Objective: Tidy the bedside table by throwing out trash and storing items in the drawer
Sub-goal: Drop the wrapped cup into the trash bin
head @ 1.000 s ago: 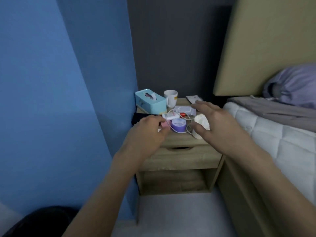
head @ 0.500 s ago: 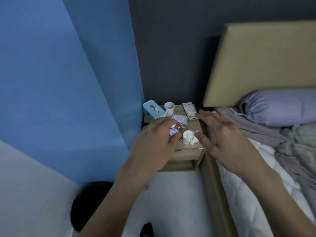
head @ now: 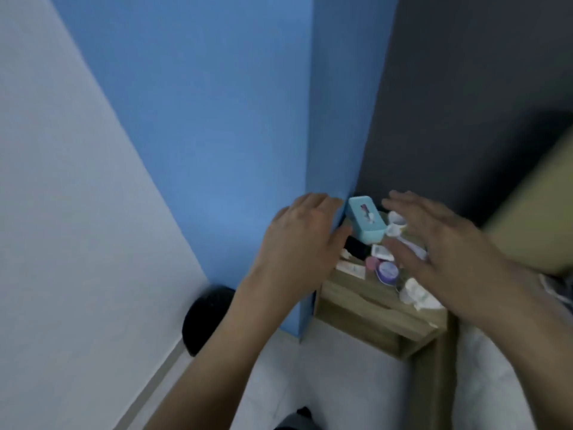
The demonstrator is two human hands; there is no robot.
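Note:
The wooden bedside table stands in the corner, its drawer shut. On top sit a teal tissue box, a white mug, a black item, a pink lid, a purple round tin, small white packets and crumpled white tissue. My left hand hovers left of the tissue box, fingers apart, holding nothing. My right hand hovers over the table's right side, fingers spread and empty, hiding part of the clutter.
A black round bin stands on the floor to the left of the blue wall. The bed with its white mattress and tan headboard borders the table on the right. Light floor lies in front.
The view has swung left and tilted. My left hand has moved off the clutter to the left of the tissue box. My right hand stays spread above the table's right side.

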